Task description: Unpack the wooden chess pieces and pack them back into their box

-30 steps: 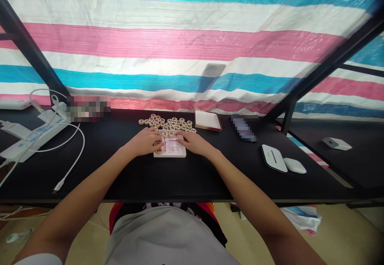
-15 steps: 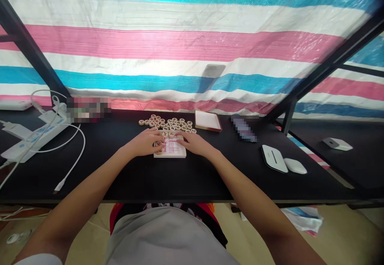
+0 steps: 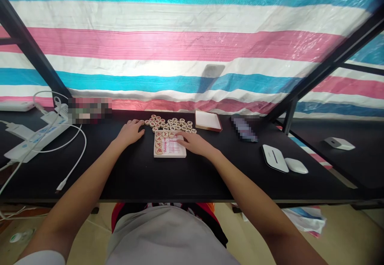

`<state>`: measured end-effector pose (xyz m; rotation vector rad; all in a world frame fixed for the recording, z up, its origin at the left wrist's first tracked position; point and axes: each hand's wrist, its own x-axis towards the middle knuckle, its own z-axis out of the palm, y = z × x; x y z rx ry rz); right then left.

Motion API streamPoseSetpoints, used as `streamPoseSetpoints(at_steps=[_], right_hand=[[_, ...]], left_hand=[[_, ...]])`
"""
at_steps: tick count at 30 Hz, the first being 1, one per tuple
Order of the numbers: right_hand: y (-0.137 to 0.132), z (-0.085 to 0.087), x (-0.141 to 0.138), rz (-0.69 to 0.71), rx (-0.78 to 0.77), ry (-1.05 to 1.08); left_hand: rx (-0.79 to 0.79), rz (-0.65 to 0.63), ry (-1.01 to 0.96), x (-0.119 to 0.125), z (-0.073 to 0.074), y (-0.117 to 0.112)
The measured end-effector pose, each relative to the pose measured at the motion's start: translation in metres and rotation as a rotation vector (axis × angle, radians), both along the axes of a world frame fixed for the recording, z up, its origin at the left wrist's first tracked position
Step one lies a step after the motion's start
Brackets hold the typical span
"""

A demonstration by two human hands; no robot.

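A shallow white box (image 3: 174,154) lies on the black desk with a pink-printed sheet inside. Round xiangqi pieces (image 3: 159,151) with red characters line its left side and the left part of its far edge. Over the box's right far corner, my right hand (image 3: 195,142) is open, index finger stretched to the end piece of the far row. To the left, my left hand (image 3: 132,132) has its fingertips on the leftmost loose xiangqi piece (image 3: 142,122), thumb apart from the fingers. Behind the box is a cluster of loose xiangqi pieces (image 3: 178,127).
An open box lid (image 3: 208,121) lies behind on the right, beside a blurred phone-like object (image 3: 244,129). A white case (image 3: 274,158) and a white mouse-like object (image 3: 296,165) are farther right. A power strip (image 3: 36,137) with white cables occupies the left.
My left hand has moved from the box's left side up and left to the loose pieces, uncovering the left column in the box. My right hand has barely moved.
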<state>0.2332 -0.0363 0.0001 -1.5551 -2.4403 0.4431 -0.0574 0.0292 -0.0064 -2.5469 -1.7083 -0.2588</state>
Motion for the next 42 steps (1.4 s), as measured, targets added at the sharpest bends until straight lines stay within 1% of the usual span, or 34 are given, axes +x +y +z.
streamPoseSetpoints(at_steps=[4, 10, 13, 15, 16, 17, 20, 22, 24, 27, 31, 33, 37, 42], right_hand=[[0.000, 0.000, 0.000, -0.002, -0.004, 0.000], [0.002, -0.002, 0.000, 0.006, -0.007, -0.012], [0.002, -0.002, 0.001, 0.004, -0.010, -0.008], [0.001, -0.001, 0.001, 0.002, -0.007, -0.007], [0.001, -0.001, 0.001, 0.002, -0.003, -0.008], [0.001, -0.001, 0.001, 0.001, 0.001, -0.010], [0.001, 0.000, 0.001, -0.001, 0.004, -0.015], [0.001, 0.000, 0.000, -0.001, 0.003, -0.017], [0.001, 0.000, 0.000, 0.000, 0.006, -0.016], [0.001, -0.001, 0.000, -0.001, 0.013, -0.013], [0.002, -0.003, 0.000, 0.007, 0.016, -0.009], [0.002, -0.003, 0.000, 0.011, 0.013, -0.011], [0.001, -0.001, 0.000, 0.008, 0.006, -0.017], [0.001, -0.002, 0.000, 0.003, 0.005, -0.013]], left_hand=[[0.008, 0.034, 0.016, 0.002, 0.004, -0.002], [-0.002, 0.088, 0.027, -0.002, 0.012, -0.003], [0.008, 0.084, -0.002, -0.001, 0.016, -0.005], [0.033, 0.036, -0.080, 0.004, 0.020, -0.010], [0.043, -0.013, -0.139, 0.008, 0.022, -0.013], [0.045, -0.083, -0.210, 0.013, 0.023, -0.016], [0.006, -0.353, -0.385, 0.031, 0.023, -0.028], [0.004, -0.474, -0.396, 0.042, 0.020, -0.034], [-0.011, -0.542, -0.349, 0.051, 0.016, -0.038], [-0.023, -0.571, -0.285, 0.058, 0.010, -0.040], [-0.006, -0.524, -0.215, 0.058, 0.006, -0.038], [0.004, -0.511, -0.209, 0.058, 0.005, -0.038], [0.007, -0.534, -0.206, 0.056, 0.006, -0.040], [0.006, -0.529, -0.168, 0.055, 0.005, -0.039]])
